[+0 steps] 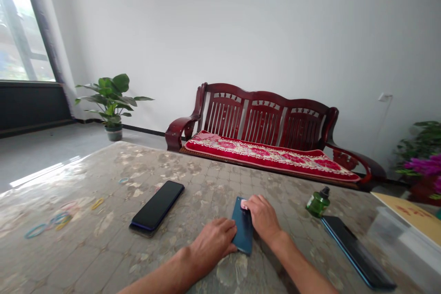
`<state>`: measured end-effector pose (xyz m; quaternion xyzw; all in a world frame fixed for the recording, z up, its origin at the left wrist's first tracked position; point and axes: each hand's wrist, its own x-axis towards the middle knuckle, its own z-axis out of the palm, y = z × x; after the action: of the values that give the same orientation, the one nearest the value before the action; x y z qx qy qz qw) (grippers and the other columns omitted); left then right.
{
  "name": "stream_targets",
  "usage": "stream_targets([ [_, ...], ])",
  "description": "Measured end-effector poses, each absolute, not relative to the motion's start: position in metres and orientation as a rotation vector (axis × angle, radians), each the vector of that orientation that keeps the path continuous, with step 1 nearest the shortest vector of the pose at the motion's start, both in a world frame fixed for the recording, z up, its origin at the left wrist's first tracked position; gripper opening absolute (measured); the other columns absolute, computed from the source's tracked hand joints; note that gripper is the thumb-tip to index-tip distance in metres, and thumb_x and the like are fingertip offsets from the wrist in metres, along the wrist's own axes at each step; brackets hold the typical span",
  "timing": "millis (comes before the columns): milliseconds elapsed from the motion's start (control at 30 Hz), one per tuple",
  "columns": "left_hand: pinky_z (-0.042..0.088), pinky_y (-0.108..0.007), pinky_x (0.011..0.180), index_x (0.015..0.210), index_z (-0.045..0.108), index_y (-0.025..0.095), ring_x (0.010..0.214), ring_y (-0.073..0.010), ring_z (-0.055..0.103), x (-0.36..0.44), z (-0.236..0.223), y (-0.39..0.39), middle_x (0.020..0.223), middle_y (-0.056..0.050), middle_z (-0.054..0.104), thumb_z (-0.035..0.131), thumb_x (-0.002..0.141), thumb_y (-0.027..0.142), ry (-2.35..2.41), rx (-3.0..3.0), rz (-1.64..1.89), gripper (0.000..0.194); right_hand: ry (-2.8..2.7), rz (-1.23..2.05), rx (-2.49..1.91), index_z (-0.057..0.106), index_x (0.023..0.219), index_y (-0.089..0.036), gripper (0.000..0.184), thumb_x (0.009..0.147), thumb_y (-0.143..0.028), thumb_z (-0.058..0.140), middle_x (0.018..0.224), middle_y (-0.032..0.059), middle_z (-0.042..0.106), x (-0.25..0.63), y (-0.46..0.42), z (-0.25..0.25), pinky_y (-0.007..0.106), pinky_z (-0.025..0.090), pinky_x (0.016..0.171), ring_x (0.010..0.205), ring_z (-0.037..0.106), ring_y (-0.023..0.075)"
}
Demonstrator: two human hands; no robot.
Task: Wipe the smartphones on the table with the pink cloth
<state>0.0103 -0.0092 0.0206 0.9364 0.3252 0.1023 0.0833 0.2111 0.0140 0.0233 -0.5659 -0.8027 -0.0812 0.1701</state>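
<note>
From my end, I have the blue phone [244,234] lying face down on the patterned tabletop [193,202]. My left hand [213,239] grips its near left side, fingers curled onto the back; my right hand [263,218] pinches a small pale pad [243,204] against its far end. By my judgement the rubbing is midway: the pad is in contact, but I cannot tell which parts of the back are already covered and which remain.

I count three phones: this one, a black-screened phone [158,206] to its left, and a dark phone [356,252] to its right. I count one pad and one green bottle [317,203], beyond the blue phone's right side. Well to its left lie several coloured bands [62,217], too tangled to count exactly. One clear box [396,234] is at its far right.
</note>
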Motion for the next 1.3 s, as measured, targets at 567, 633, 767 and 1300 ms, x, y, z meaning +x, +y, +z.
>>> stream_targets([
  [567,0.051,-0.032,0.086,0.097,0.061,0.017,0.093,-0.0220,0.061,0.015,0.012,-0.020,0.101,-0.005,0.065,0.062,0.093,0.042,1.032,2.832,0.308,0.025,-2.329,-0.193,-1.465,0.067,0.090,-0.025,0.020,0.092,-0.011,0.054,0.088,0.0004,0.064,0.191,0.012,0.020,0.027,0.038,0.077,0.086,0.053,0.0163],
  [633,0.051,-0.032,0.086,0.098,0.061,0.017,0.094,-0.0219,0.061,0.014,0.013,-0.020,0.101,-0.005,0.065,0.062,0.093,0.042,1.030,2.840,0.295,0.026,-2.315,-0.197,-1.526,0.067,0.089,-0.024,0.020,0.092,-0.010,0.053,0.087,0.0005,0.065,0.186,0.022,0.023,0.027,0.038,0.076,0.085,0.054,0.0158],
  [767,0.051,-0.032,0.086,0.097,0.062,0.017,0.093,-0.0222,0.061,0.014,0.010,-0.019,0.102,-0.005,0.065,0.063,0.092,0.042,1.036,2.829,0.298,0.025,-2.330,-0.121,-1.493,0.067,0.089,-0.026,0.021,0.094,-0.013,0.052,0.087,-0.0003,0.064,0.184,0.010,0.027,0.026,0.037,0.076,0.086,0.054,0.0157],
  [1300,0.051,-0.032,0.090,0.100,0.061,0.018,0.098,-0.0223,0.061,0.012,0.019,-0.021,0.105,-0.005,0.065,0.067,0.090,0.038,1.020,2.806,0.278,0.024,-2.257,-0.124,-1.553,0.068,0.083,-0.024,0.028,0.094,-0.010,0.046,0.080,0.0002,0.063,0.198,0.017,0.027,0.026,0.040,0.073,0.077,0.053,0.0158],
])
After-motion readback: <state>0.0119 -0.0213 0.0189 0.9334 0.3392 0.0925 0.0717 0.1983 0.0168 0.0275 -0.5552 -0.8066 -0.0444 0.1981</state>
